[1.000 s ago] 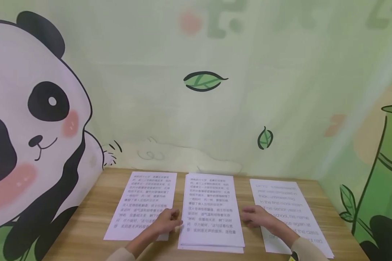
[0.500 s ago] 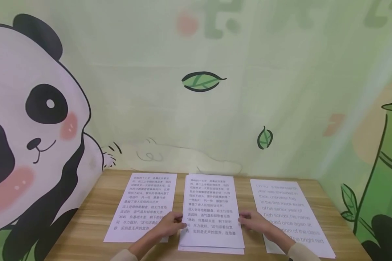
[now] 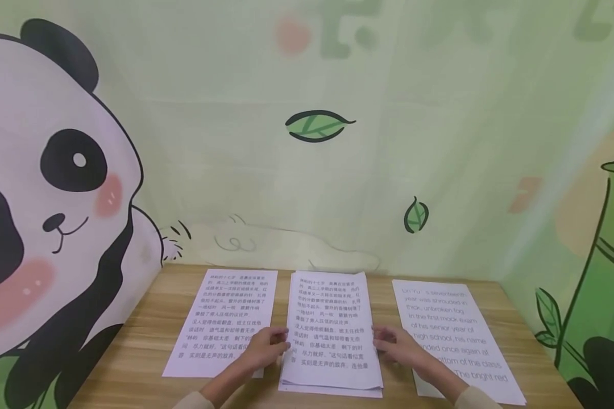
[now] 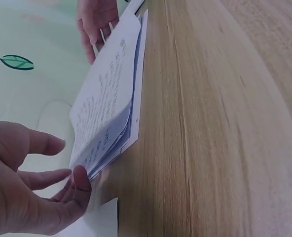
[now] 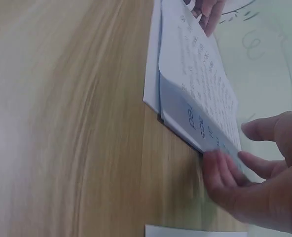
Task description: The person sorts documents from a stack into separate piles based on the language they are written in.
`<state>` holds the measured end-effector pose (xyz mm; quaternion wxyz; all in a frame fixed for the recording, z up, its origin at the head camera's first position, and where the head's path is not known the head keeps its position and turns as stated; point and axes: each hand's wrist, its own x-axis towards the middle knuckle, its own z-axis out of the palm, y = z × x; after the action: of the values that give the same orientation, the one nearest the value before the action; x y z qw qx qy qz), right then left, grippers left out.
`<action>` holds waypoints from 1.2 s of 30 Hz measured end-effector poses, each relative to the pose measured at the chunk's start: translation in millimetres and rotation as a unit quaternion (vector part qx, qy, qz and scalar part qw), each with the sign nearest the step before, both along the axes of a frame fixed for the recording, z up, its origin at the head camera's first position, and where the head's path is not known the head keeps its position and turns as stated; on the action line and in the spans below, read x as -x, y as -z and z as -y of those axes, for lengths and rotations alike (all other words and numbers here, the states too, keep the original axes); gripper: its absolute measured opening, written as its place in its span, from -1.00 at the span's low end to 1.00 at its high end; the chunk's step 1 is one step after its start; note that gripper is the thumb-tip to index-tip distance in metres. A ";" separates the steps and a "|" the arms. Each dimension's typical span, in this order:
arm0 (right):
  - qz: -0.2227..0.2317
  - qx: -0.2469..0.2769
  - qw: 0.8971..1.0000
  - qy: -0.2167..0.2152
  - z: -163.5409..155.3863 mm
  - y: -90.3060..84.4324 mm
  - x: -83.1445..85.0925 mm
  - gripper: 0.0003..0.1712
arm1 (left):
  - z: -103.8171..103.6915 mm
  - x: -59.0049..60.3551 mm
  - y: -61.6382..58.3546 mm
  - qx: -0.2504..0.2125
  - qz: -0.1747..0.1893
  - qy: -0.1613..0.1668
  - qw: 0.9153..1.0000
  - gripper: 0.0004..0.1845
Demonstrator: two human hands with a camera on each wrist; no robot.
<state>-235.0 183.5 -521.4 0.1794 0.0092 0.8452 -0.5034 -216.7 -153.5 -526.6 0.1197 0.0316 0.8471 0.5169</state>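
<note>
Your L hand (image 3: pixel 266 346) is at the L edge of the middle paper stack (image 3: pixel 330 332), your R hand (image 3: pixel 399 347) at its R edge; on both, fingers touch the edge w/ thumb spread wide. The stack's on the counter (image 3: pixel 138 318), top pgs bowed up a bit, btwn a Chinese-text sheet (image 3: pixel 230 315) on the L & an English-text pg (image 3: pixel 442 329) on the R. Behind: green wall (image 3: pixel 225 170) w/ a panda (image 3: pixel 25 102).

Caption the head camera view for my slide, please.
Left hand and right hand at opposite edges of the middle paper stack, a Chinese page and an English page alongside.
</note>
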 end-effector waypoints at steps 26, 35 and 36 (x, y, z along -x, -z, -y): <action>0.055 0.092 0.994 -0.023 -1.0 3.9 -7.0 -0.29 | 10.9 -1.5 7.6 -0.099 0.104 0.007 0.990 -0.30; 0.021 0.139 0.989 -0.054 1.2 -2.2 -15.0 -0.28 | 22.6 -4.5 5.7 -0.115 0.101 0.017 0.988 -0.42; 0.017 0.145 0.988 -0.060 2.3 -2.9 -15.3 -0.27 | 24.8 -4.4 4.7 -0.113 0.103 0.012 0.988 -0.41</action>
<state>-219.7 181.2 -518.4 0.2233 -0.0589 0.7593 -0.6084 -212.3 -178.3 -531.3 0.2082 0.0014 0.7659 0.6083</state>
